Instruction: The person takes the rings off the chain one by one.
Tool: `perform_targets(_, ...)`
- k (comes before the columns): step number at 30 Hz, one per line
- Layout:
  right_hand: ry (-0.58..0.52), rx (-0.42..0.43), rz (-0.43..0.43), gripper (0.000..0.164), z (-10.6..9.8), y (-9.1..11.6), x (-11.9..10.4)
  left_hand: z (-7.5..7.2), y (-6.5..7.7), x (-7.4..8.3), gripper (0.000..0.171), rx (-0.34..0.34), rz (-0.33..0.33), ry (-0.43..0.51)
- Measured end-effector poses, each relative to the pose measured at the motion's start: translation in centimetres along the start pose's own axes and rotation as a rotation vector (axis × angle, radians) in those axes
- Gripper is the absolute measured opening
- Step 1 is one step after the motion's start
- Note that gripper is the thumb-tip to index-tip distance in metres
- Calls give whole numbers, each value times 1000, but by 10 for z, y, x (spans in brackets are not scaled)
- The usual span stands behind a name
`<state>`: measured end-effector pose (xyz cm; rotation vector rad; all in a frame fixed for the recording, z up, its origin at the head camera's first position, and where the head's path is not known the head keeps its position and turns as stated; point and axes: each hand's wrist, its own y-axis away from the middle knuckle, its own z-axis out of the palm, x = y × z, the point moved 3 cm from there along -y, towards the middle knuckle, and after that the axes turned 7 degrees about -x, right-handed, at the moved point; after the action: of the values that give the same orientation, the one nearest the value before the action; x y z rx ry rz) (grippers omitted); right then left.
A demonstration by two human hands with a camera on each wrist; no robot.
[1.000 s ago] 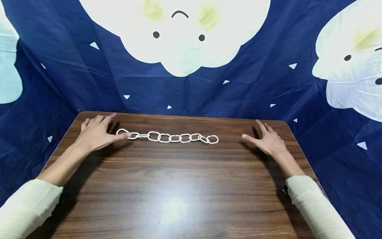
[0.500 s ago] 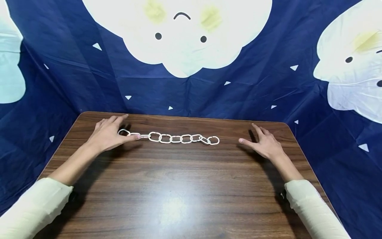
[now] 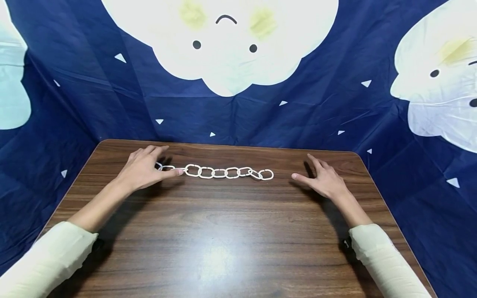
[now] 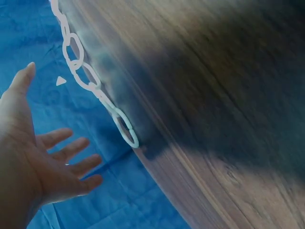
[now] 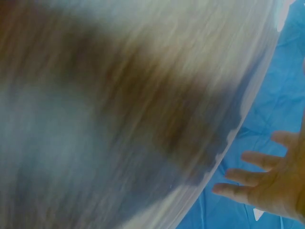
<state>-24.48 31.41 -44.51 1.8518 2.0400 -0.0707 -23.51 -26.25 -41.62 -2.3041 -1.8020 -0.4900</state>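
Observation:
A chain of several white oval links (image 3: pixel 232 172) lies stretched from left to right across the far part of the wooden table (image 3: pixel 220 215). My left hand (image 3: pixel 143 169) is over the chain's left end with fingers spread, hiding part of the first links in the head view; its thumb overlaps a link there. In the left wrist view the left hand (image 4: pixel 35 148) has its fingers apart and grips nothing, beside the chain (image 4: pixel 88 76). To the right of the chain's right end, my right hand (image 3: pixel 326 179) is spread and holds nothing. The right wrist view shows that hand (image 5: pixel 271 183) with fingers extended.
Behind the table's far edge (image 3: pixel 238 145) hangs a dark blue cloth (image 3: pixel 238 120) printed with white clouds (image 3: pixel 223 62) and small triangles. The cloth also rises along the left and right sides. Glare marks the table's near middle.
My left hand has moved right, farther over the chain's left end. My right hand has shifted left toward the chain's right end. The chain itself lies as before.

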Motion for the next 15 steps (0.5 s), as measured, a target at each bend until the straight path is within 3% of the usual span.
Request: perform_targets(15, -26, -1, -21, 122, 10, -4, -15, 11, -7, 19, 109, -33, 34, 11)
